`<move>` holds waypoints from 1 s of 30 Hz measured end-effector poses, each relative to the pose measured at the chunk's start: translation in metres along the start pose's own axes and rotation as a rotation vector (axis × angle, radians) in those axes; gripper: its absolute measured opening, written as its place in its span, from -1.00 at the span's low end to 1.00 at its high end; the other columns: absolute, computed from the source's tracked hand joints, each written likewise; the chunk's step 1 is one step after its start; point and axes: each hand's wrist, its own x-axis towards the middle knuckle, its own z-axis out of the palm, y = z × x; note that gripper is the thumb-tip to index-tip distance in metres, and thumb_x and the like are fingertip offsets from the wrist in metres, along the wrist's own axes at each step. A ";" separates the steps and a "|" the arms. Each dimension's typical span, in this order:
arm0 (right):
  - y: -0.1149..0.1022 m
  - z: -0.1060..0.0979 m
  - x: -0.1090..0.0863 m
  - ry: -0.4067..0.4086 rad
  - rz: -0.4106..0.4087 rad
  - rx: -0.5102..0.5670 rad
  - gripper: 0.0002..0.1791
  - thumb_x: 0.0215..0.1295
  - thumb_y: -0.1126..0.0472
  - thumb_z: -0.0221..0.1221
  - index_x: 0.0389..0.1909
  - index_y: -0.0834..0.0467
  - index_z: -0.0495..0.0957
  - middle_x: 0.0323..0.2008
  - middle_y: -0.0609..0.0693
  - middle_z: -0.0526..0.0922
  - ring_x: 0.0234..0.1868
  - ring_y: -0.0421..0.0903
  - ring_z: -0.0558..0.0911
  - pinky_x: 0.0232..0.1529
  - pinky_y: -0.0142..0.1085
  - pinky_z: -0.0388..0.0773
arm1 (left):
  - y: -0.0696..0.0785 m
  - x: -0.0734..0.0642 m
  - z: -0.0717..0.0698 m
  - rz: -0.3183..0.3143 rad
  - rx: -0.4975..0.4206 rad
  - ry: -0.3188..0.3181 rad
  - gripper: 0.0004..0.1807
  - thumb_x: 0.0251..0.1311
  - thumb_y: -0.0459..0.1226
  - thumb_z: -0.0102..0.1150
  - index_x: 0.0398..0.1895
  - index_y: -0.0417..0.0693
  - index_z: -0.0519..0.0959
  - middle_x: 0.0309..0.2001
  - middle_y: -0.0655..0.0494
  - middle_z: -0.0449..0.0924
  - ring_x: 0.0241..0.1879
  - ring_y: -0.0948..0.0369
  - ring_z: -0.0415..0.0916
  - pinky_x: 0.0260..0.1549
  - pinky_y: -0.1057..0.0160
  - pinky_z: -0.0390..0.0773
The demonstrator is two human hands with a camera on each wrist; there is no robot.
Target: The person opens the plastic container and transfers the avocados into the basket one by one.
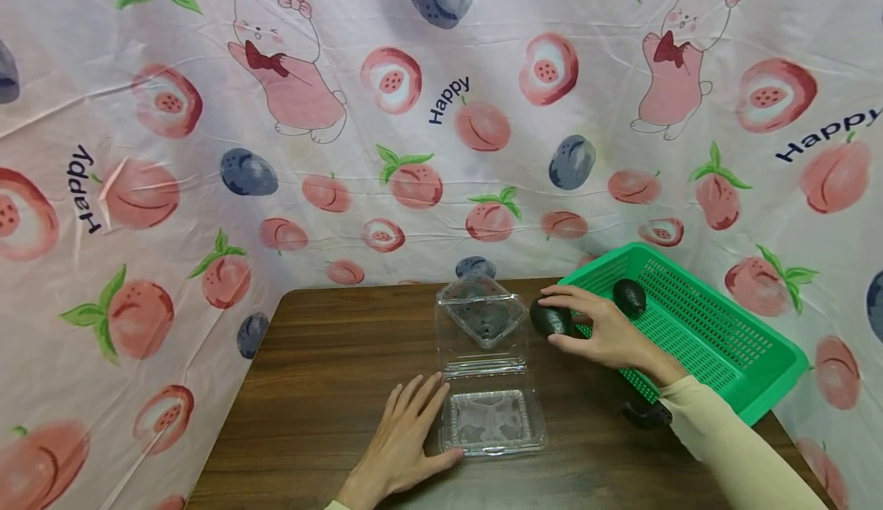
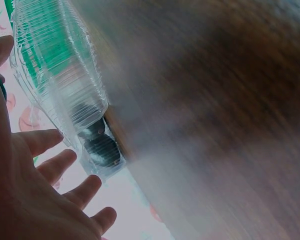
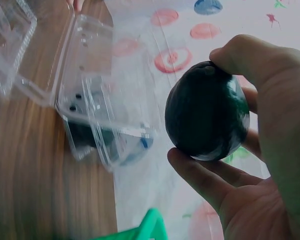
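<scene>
Head view: one dark avocado (image 1: 546, 318) is in the right hand (image 1: 599, 333), between the clear box (image 1: 493, 422)'s open lid (image 1: 483, 357) and the green basket (image 1: 690, 357).
Avocado trouble: it looks round and shiny, so it could slip out of a loose pinch.
Lid trouble: it looks thin, so a bump could bend it.
Box trouble: it looks light, so a push could slide it.
Right hand: curled, with thumb and fingers pinching the avocado.
Left hand (image 1: 407, 441): wide open, gripping nothing, at the box's left edge.
</scene>
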 end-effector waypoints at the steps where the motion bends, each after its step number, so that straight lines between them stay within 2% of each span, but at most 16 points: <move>1: 0.002 -0.002 -0.001 0.003 0.009 0.001 -0.39 0.42 0.22 0.54 0.47 0.03 0.68 0.53 0.12 0.61 0.49 -0.06 0.63 0.18 0.09 0.86 | 0.000 0.000 0.000 0.002 0.001 0.003 0.13 0.33 0.47 0.31 0.78 0.04 0.35 0.78 -0.02 0.31 0.71 -0.27 0.30 0.63 -0.50 0.29; 6: 0.012 -0.012 -0.005 0.023 0.046 0.004 -0.39 0.43 0.22 0.54 0.47 0.06 0.68 0.54 0.12 0.60 0.49 -0.32 0.56 0.18 0.11 0.86 | 0.000 0.000 0.000 0.000 -0.008 0.003 0.13 0.33 0.46 0.32 0.78 0.03 0.35 0.78 -0.02 0.31 0.72 -0.28 0.29 0.64 -0.52 0.27; 10: 0.020 -0.018 -0.007 0.043 0.058 -0.002 -0.38 0.43 0.24 0.54 0.48 0.06 0.67 0.53 0.10 0.60 0.44 -0.40 0.55 0.16 0.13 0.87 | -0.001 0.000 0.000 -0.005 -0.017 -0.005 0.14 0.33 0.46 0.33 0.78 0.02 0.34 0.78 -0.02 0.31 0.73 -0.29 0.28 0.65 -0.53 0.25; 14: 0.027 -0.024 -0.010 0.069 0.048 -0.009 -0.37 0.40 0.29 0.54 0.46 0.07 0.67 0.49 0.13 0.63 0.37 -0.57 0.49 0.14 0.09 0.88 | -0.001 -0.001 0.001 0.000 -0.013 -0.003 0.13 0.32 0.45 0.34 0.78 0.03 0.34 0.77 -0.02 0.33 0.73 -0.29 0.28 0.65 -0.52 0.25; 20: 0.035 -0.032 -0.014 0.090 0.040 -0.006 -0.38 0.37 0.35 0.55 0.44 0.12 0.69 0.48 0.17 0.62 0.29 -0.55 0.52 0.11 -0.06 0.89 | -0.001 -0.001 0.001 0.003 -0.008 0.003 0.13 0.31 0.45 0.34 0.77 0.03 0.35 0.76 -0.01 0.34 0.72 -0.29 0.29 0.65 -0.51 0.25; 26: 0.040 -0.039 -0.018 0.100 0.075 -0.009 -0.38 0.38 0.34 0.54 0.45 0.10 0.68 0.48 0.17 0.61 0.23 -0.51 0.54 0.13 -0.47 0.76 | -0.001 -0.001 0.002 0.008 0.004 0.006 0.13 0.32 0.46 0.33 0.77 0.03 0.36 0.76 -0.01 0.34 0.73 -0.29 0.28 0.65 -0.50 0.26; 30: 0.042 -0.045 -0.021 0.106 0.099 -0.031 -0.37 0.39 0.32 0.54 0.46 0.09 0.67 0.48 0.16 0.61 0.23 -0.50 0.53 0.12 -0.39 0.78 | -0.001 -0.001 0.002 0.013 0.008 0.009 0.13 0.33 0.46 0.32 0.78 0.02 0.35 0.76 -0.02 0.34 0.73 -0.29 0.28 0.64 -0.50 0.27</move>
